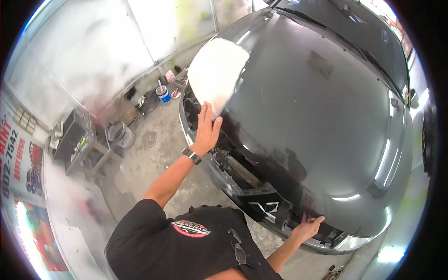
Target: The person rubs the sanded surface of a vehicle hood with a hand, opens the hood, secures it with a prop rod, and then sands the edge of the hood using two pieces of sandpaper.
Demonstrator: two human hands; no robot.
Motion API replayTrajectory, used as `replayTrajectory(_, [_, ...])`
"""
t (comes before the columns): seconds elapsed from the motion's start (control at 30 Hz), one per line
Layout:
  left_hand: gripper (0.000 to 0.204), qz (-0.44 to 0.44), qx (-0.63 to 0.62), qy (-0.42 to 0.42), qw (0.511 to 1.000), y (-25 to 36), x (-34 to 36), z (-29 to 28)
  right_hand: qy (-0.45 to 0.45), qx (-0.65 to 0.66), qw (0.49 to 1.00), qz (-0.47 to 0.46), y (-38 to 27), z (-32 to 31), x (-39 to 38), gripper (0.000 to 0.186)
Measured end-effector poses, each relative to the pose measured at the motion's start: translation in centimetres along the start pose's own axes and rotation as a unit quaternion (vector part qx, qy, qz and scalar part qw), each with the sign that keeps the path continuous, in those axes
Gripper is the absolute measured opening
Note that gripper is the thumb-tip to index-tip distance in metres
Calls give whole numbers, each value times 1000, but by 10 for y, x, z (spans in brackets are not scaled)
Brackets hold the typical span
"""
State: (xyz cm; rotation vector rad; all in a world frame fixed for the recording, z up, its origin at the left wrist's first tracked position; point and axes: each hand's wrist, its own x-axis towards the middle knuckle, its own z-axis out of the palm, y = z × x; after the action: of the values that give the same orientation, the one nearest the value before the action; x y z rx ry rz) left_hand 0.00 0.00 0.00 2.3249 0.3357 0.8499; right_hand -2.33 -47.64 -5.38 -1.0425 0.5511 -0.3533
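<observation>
A dark grey car hood [317, 116] fills the right side of my view, with a large white patch [217, 70] on its left corner. My left hand [206, 128], a black watch on the wrist, rests its straightened fingers on the lower tip of the white patch, at the hood's edge. My right hand [308, 227] has its fingers hooked under the hood's front edge, right of the dark grille with its silver emblem [263, 209]. Between my hands, a dark gap [238, 168] shows beneath the hood's edge.
A blue-and-white can [163, 94] sits on the floor [163, 144] by the back wall. A grey bucket [121, 135] stands beside a metal stand [79, 144] at the left, near a printed banner [21, 163]. The car's windshield [350, 23] is at the upper right.
</observation>
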Motion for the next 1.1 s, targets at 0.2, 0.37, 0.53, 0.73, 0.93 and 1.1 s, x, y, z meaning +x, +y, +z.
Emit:
replayTrajectory(0.2, [86, 105, 54, -83, 990, -30, 55, -5, -2, 19, 999, -31, -5, 17, 4, 43])
replayTrajectory(0.37, [93, 175, 59, -169, 968, -57, 114, -16, 40, -7, 999, -12, 1, 15, 7, 43])
replayTrajectory(0.53, [98, 315, 116, -247, 909, -88, 225, -10, 157, -43, 985, -61, 19, 9, -25, 58])
replayTrajectory(0.73, [97, 502, 93, -278, 814, -87, 374, 27, 287, -68, 952, -78, 102, 86, -169, 64])
replayTrajectory(0.93, [92, 595, 4, -308, 743, -118, 421, 31, 355, -137, 919, -108, 123, 186, -265, 62])
replayTrajectory(1.1, [93, 571, 44, -318, 756, -176, 456, 2, 398, -176, 892, -128, 170, 177, -329, 57])
